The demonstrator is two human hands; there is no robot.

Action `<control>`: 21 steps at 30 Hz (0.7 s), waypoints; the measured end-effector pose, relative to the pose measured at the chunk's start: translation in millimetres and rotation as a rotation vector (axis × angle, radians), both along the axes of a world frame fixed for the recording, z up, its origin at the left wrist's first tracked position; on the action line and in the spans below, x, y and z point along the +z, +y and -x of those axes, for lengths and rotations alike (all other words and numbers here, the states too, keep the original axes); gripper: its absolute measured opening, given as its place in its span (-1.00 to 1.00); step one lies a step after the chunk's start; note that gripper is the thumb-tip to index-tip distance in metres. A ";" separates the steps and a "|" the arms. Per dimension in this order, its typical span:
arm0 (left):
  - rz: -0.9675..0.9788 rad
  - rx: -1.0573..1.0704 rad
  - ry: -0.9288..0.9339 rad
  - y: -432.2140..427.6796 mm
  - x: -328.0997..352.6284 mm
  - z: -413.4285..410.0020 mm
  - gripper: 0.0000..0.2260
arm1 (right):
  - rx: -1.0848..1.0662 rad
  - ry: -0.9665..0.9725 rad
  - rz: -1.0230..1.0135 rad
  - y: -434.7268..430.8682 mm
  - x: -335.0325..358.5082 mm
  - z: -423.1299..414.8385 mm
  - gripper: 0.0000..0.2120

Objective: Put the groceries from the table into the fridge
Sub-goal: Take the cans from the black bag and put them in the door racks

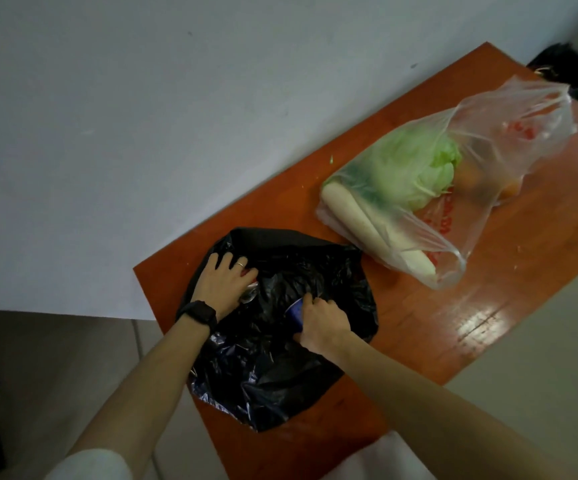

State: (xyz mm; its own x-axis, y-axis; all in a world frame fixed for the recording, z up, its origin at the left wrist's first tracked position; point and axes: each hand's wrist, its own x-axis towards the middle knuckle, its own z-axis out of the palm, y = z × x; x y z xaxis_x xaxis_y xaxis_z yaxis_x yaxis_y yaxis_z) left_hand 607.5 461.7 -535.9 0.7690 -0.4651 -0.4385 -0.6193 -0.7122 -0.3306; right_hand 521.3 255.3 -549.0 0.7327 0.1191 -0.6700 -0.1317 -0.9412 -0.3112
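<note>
A: Well, what's the surface like?
B: A glossy orange desk (488, 306), set against a pale wall (107, 133).
A: And the count?
B: Two bags. The black bag (273, 386) is near. The clear bag (509, 140) lies farther along, with one cabbage (408, 168) and white radish (367, 226) inside. The left hand (226, 284) lies spread inside the black bag, and the right hand (318, 323) grips a blue container (296, 311) there.

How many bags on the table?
2: black bag at the near end; clear bag of vegetables beyond it. Dark object at far corner unclear.
</note>
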 end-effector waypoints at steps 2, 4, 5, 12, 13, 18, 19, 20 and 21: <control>0.123 0.073 -0.025 2.5 9.0 2.5 -0.39 | 0.006 -0.011 0.021 -3.6 2.4 -1.4 -0.14; 0.302 0.141 -0.089 7.5 14.2 7.5 -0.37 | 0.012 -0.028 0.009 -8.9 5.3 -2.7 -0.21; 0.380 0.176 -0.119 9.1 16.5 11.2 -0.37 | 0.000 -0.029 -0.017 -12.2 6.0 -2.6 -0.21; 0.638 0.449 -0.123 -8.5 34.9 49.2 -0.30 | -0.149 -0.107 -0.305 -33.2 12.5 12.7 -0.26; 0.681 0.493 -0.110 -11.7 37.7 53.6 -0.29 | -0.173 -0.133 -0.342 -34.7 15.2 15.2 -0.28; 0.906 0.658 -0.033 -34.7 62.3 69.0 -0.32 | -0.374 -0.307 -0.542 -45.5 41.3 37.9 -0.34; 0.966 0.685 -0.007 -40.7 67.7 72.0 -0.33 | -0.420 -0.348 -0.585 -51.0 49.8 44.1 -0.33; 1.032 0.705 0.019 -47.1 74.0 75.5 -0.35 | -0.467 -0.392 -0.627 -57.9 59.5 49.8 -0.33; 1.108 0.722 0.043 -53.7 81.2 79.3 -0.36 | -0.511 -0.435 -0.665 -66.4 70.0 55.6 -0.32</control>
